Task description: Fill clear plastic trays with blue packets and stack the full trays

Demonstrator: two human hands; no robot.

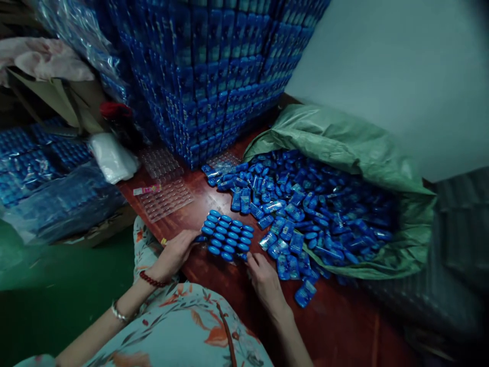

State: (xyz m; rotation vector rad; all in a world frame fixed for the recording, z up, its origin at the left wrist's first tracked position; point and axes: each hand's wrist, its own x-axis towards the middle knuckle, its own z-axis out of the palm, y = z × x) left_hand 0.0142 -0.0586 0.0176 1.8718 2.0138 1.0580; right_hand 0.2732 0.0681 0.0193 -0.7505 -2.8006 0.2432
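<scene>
Dim workroom, red-brown table, blue stacks all round

We're looking down at a dark red-brown wooden table [344,326], glossy and catching faint light near its front edge. Past the table's far edge rises a tall wall of stacked blue packs [214,71], filling the top middle. To the right of that, a plain pale grey-green wall [401,66], evenly lit. Off the table's left edge the floor [46,311] shows green, and above it lie clear bags of more blue packs [57,193] on cardboard. Up in the far left corner, a brown cardboard flap [49,94] with pinkish cloth [42,56] draped over it. The right edge falls into shadow.
</scene>
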